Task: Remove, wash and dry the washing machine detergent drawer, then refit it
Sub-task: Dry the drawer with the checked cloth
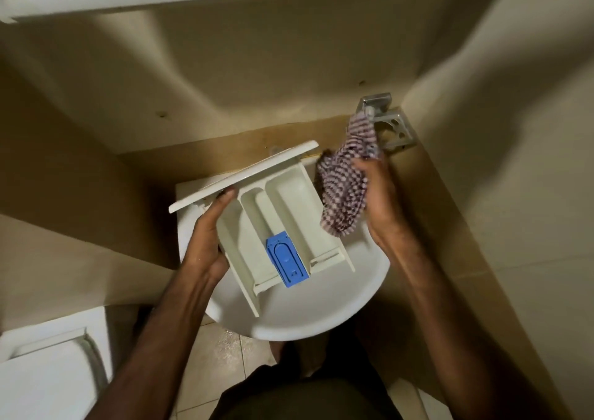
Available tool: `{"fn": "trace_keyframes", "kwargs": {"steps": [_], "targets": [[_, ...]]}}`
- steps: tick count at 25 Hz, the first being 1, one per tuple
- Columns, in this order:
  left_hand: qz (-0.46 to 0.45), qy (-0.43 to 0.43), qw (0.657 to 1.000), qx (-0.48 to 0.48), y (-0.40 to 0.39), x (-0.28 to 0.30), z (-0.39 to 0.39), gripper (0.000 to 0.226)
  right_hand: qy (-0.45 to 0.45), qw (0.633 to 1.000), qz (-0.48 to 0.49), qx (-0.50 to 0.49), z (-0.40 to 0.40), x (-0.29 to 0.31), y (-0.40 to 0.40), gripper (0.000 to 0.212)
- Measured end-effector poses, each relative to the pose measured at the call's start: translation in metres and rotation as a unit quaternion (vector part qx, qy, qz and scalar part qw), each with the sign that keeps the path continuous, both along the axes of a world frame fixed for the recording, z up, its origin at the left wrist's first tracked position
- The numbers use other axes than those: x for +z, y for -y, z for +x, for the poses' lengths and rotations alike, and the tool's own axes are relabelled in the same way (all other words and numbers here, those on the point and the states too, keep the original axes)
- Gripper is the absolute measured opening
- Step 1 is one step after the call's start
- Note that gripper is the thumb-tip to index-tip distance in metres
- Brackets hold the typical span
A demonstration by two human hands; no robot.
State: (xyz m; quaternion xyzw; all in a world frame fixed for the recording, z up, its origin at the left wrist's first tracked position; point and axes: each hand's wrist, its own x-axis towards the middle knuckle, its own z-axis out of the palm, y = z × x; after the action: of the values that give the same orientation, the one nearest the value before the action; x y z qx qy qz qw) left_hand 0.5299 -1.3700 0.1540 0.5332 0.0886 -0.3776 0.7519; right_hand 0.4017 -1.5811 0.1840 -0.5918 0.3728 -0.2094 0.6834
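A cream-white hard plastic detergent drawer [276, 223], long and box-shaped with a flat rectangular front panel, is held in the air above a round white glossy ceramic basin [324, 310]. Three moulded compartments show in the drawer, smooth-walled and rounded at the corners, and one blue plastic siphon cap [287, 259] with a raised oval ridge sits in the middle compartment, near the drawer's rear end.

The left hand [205, 242] is closed around the drawer's left side wall; the palm presses against the wall and the thumb lies up along the edge, its tip touching the underside of the front panel. The drawer tilts so that the panel end points up and away from this hand.

The right hand [376, 191] is curled around one soft, nubbly cloth [345, 191] in a purple-and-white check, bunched into loose folds. The cloth hangs left of the palm and lies against the drawer's right side wall, though blur makes it hard to tell whether it presses there or only brushes it. Its upper end rises past the fingertips.

Just beyond the right hand, one square, shiny chrome metal holder [390, 125] with round cut-outs is fixed in the corner where the beige walls meet. Below both forearms lies a pale tiled floor [225, 349].
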Motion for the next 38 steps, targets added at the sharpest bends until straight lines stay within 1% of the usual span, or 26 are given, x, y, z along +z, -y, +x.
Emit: {"fn": "trace_keyframes", "kwargs": {"steps": [2,3,5,7,10,13,14,16,17,18,19,20,21,22,23,24,26,27,28,29,31,32,33,35,36,38], "targets": [[-0.005,-0.022,1.0,-0.002,0.0,0.001,-0.004,0.018,-0.01,0.994,-0.085,0.072,0.007,0.012,-0.019,0.039],[-0.007,-0.029,1.0,-0.004,-0.001,-0.001,-0.005,0.021,-0.011,0.989,-0.113,0.099,0.008,0.015,-0.029,0.038],[-0.006,-0.036,0.999,-0.006,-0.003,-0.001,-0.005,0.032,-0.029,0.979,-0.15,0.137,0.005,0.015,-0.044,0.044],[-0.003,-0.035,0.999,-0.001,-0.006,-0.002,-0.002,0.038,-0.045,0.969,-0.183,0.16,-0.006,0.01,-0.054,0.053],[0.01,-0.024,1.0,-0.009,-0.011,0.001,0.003,0.034,-0.037,0.965,-0.193,0.171,-0.036,0.001,-0.059,0.049],[0.033,-0.018,0.999,-0.036,-0.008,0.009,0.002,0.032,-0.046,0.968,-0.201,0.144,-0.036,0.001,-0.052,0.049],[0.044,-0.016,0.998,-0.037,-0.005,0.013,0.0,0.033,-0.058,0.963,-0.228,0.13,-0.029,0.002,-0.048,0.05],[0.088,0.011,0.996,-0.015,0.0,0.018,0.0,0.04,-0.104,0.939,-0.315,0.093,-0.015,0.002,-0.041,0.048],[0.114,0.025,0.993,0.004,0.002,0.019,0.001,0.043,-0.119,0.934,-0.333,0.057,-0.013,0.003,-0.04,0.047],[0.124,0.033,0.992,0.019,0.002,0.021,0.003,0.045,-0.12,0.939,-0.322,0.019,-0.014,0.006,-0.039,0.047],[0.119,0.038,0.992,0.03,0.001,0.021,0.005,0.048,-0.106,0.953,-0.283,-0.019,-0.018,0.013,-0.038,0.045],[0.118,0.042,0.991,0.039,-0.001,0.021,0.008,0.055,-0.07,0.971,-0.225,-0.049,-0.022,0.021,-0.036,0.04],[0.122,0.049,0.99,0.044,-0.002,0.02,0.009,0.069,-0.017,0.985,-0.159,-0.064,-0.025,0.031,-0.037,0.033],[0.132,0.059,0.988,0.047,-0.002,0.019,0.009,0.084,0.039,0.991,-0.108,-0.068,-0.026,0.042,-0.04,0.027],[0.139,0.069,0.987,0.044,-0.002,0.018,0.009,0.093,0.078,0.991,-0.084,-0.063,-0.026,0.052,-0.043,0.026],[0.147,0.073,0.986,0.039,-0.001,0.017,0.008,0.098,0.089,0.991,-0.09,-0.05,-0.022,0.055,-0.045,0.026],[0.153,0.079,0.985,0.018,-0.001,0.017,0.004,0.1,0.048,0.985,-0.167,0.0,-0.012,0.052,-0.051,0.024],[0.155,0.079,0.985,0.013,-0.001,0.017,0.003,0.1,0.014,0.973,-0.229,0.027,-0.008,0.042,-0.055,0.022],[0.157,0.082,0.984,0.009,-0.001,0.017,0.003,0.098,-0.021,0.951,-0.304,0.046,-0.007,0.03,-0.059,0.021],[0.157,0.083,0.984,0.006,-0.001,0.017,0.004,0.095,-0.064,0.918,-0.387,0.06,-0.006,0.015,-0.063,0.021],[0.152,0.079,0.985,0.008,-0.002,0.018,0.005,0.092,-0.168,0.816,-0.55,0.054,-0.008,-0.006,-0.071,0.023],[0.154,0.073,0.985,0.012,-0.002,0.018,0.005,0.092,-0.191,0.774,-0.603,0.042,-0.009,-0.011,-0.075,0.028],[0.153,0.072,0.986,0.012,-0.003,0.017,0.005,0.093,-0.188,0.751,-0.633,0.035,-0.01,-0.012,-0.079,0.034],[0.156,0.074,0.985,0.012,-0.004,0.016,0.005,0.095,-0.153,0.737,-0.656,0.057,-0.014,-0.011,-0.084,0.038],[0.158,0.072,0.985,0.011,-0.004,0.015,0.005,0.097,-0.153,0.726,-0.664,0.091,-0.018,-0.01,-0.086,0.04],[0.16,0.067,0.985,0.016,-0.005,0.013,0.008,0.1,-0.209,0.686,-0.673,0.182,-0.027,-0.006,-0.091,0.058]]}}
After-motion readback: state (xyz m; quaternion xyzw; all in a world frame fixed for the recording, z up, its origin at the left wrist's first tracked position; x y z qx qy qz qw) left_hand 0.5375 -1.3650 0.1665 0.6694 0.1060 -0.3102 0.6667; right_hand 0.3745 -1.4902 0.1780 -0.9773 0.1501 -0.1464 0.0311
